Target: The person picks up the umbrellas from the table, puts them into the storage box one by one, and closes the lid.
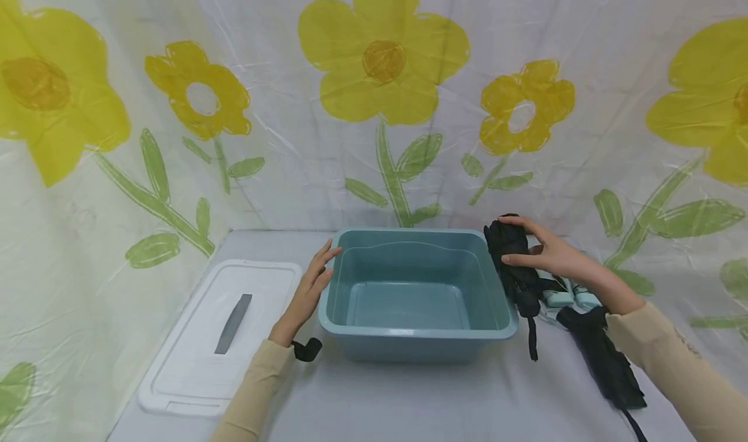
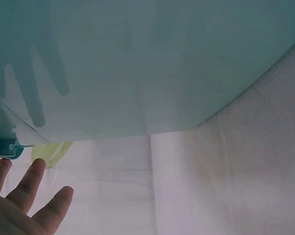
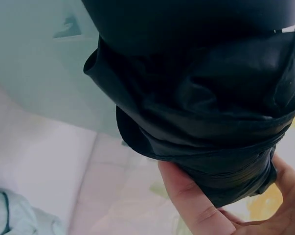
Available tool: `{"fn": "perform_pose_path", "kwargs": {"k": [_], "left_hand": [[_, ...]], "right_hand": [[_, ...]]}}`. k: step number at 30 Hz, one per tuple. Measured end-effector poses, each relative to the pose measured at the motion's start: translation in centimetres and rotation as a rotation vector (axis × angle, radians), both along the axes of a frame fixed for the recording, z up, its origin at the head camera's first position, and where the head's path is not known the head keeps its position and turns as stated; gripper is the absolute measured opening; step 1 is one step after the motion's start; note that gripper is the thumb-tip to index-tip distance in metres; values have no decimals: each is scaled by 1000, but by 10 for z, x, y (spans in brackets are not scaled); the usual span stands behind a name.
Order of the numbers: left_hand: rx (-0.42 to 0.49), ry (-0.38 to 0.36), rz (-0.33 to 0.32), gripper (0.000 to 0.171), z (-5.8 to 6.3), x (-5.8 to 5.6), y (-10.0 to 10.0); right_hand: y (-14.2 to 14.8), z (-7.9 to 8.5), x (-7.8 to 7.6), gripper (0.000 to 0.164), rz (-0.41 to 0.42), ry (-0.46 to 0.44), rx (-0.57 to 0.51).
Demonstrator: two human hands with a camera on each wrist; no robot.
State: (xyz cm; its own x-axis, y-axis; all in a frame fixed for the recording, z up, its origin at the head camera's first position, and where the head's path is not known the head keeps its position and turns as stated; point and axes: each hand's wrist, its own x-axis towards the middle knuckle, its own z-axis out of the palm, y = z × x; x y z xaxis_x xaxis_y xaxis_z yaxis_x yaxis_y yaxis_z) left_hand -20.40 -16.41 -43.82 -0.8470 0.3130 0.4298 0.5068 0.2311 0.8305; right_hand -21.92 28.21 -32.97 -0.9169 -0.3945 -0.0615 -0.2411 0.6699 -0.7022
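Note:
A blue-green plastic tub (image 1: 409, 333) stands in the middle of the table, nothing inside it. At its left rim my left hand (image 1: 306, 296) rests with fingers extended; the left wrist view shows those fingers (image 2: 27, 186) beneath the rim, beside the tub wall (image 2: 152, 73). My right hand (image 1: 546, 250) grips a folded black umbrella (image 1: 511, 260) along the tub's right rim, its strap hanging down toward the table. Close up in the right wrist view, thumb and fingers go round the umbrella's loosely bundled cloth (image 3: 196, 107).
Left of the tub lies a white lid (image 1: 195, 338) with a grey handle (image 1: 234, 324). Under and beside my right forearm are a long black fabric piece (image 1: 604, 357) with a strap and some pale teal items (image 1: 558, 299). A flower-printed curtain (image 1: 274, 189) hangs behind the table.

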Motion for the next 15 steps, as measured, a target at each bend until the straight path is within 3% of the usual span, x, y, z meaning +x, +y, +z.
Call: {"fn": "perform_pose_path", "kwargs": {"k": [15], "left_hand": [[-2,-11,-7,43,-2,-1,-1]], "right_hand": [[-21,4,-11,74,34,-49,-67]]}}
